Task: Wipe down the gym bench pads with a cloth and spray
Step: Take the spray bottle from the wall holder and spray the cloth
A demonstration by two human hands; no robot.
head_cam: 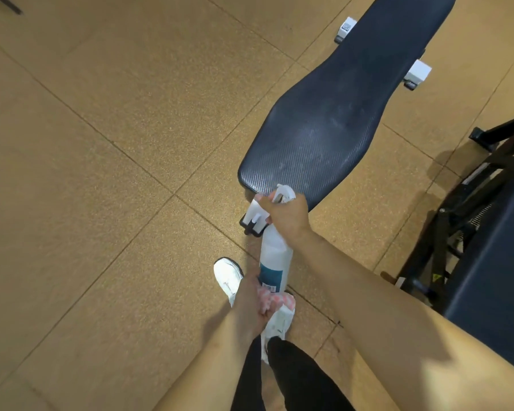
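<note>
The right hand [285, 215] grips the head of a tall white plastic spray bottle [275, 256] with a teal label. Its fingers are curled round the neck and the trigger housing; whether a finger rests on the trigger itself cannot be told from above. The nozzle sits just beyond those fingertips, at the near rounded end of the long dark navy textured vinyl bench pad [324, 123], which stretches away from the fingers and shows pale smears on its wide part. Below the bottle's base, the left hand [251, 301] has its fingers closed round a bunched pink-and-white checked cloth [276, 301], close to or touching the bottle; which one is unclear.

The step in hand looks like the spraying, with no wiping begun. To do it well, the nozzle should probably be lifted and tipped to face the pad surface, not its edge, so the mist lands on the vinyl and not on the speckled tan rubber floor tiles [116, 129]. Short squeezes, moved outward from the fingers along the pad, would wet it evenly without pooling in the texture. The cloth should then follow from the near end to the far one, opened flatter than it is now bunched.
</note>
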